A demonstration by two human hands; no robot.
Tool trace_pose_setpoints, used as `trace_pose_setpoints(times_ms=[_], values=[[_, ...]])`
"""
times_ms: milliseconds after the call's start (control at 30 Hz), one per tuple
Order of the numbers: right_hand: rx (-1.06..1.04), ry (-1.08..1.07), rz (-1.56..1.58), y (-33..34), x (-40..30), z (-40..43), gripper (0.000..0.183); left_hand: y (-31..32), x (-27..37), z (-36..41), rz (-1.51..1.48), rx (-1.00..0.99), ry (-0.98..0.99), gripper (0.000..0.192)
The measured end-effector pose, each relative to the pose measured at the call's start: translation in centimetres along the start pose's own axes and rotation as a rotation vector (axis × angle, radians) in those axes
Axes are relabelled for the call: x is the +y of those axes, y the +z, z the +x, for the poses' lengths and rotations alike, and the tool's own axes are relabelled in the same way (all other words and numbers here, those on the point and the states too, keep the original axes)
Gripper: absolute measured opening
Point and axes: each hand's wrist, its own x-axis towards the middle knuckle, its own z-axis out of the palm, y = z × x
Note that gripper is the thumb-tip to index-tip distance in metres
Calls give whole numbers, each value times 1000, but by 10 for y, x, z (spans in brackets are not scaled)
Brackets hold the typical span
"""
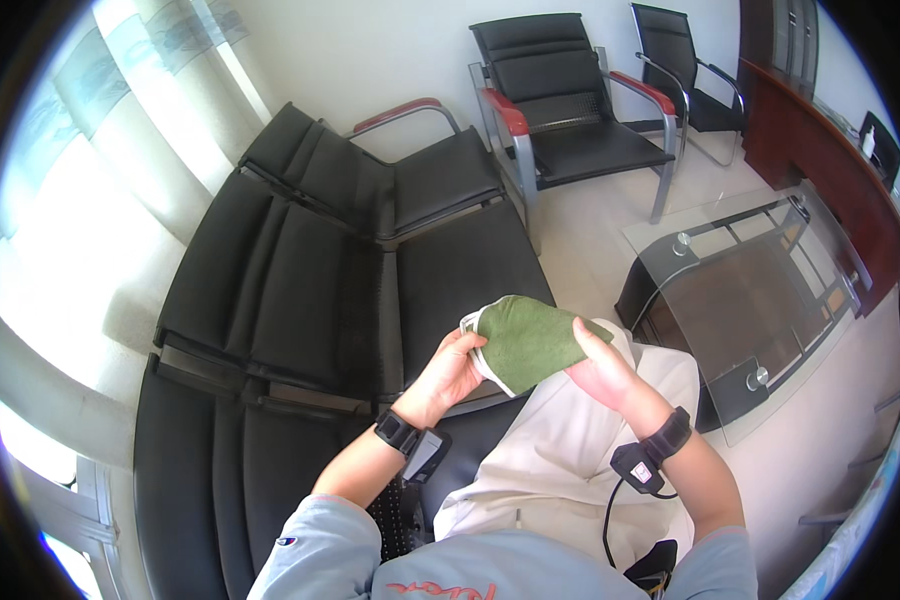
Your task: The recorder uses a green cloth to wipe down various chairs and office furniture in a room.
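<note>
Held up between both hands is a green cloth with a white edge, folded and slightly curved. My left hand pinches its left end, thumb on top near the white trim. At the other end, my right hand grips the cloth with the thumb lying over the green face and the fingers hidden underneath. The cloth hangs above my lap, over light trousers. Each wrist wears a black strap with a small device, and a cable runs down from the right one.
Black padded bench seats stretch along my left, below a bright curtained window. To the right stands a glass-topped coffee table. Ahead are a black armchair with red armrests, another chair, and a reddish wooden desk.
</note>
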Motion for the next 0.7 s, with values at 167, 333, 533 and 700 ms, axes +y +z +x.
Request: trace_pose_setpoints(times_ms=[167,333,533,700], values=[[-48,-18,-111,16,9,-6,53,-18,48,-25,238,59,151,44],[-5,-23,-166,30,-22,-12,64,-101,152,-99,749,594,385,34],[30,46,-399,23,-35,40,68,-144,274,-241,2170,1282,920,24],[120,65,-878,64,-20,113,73,-152,327,-294,1925,1484,422,29]])
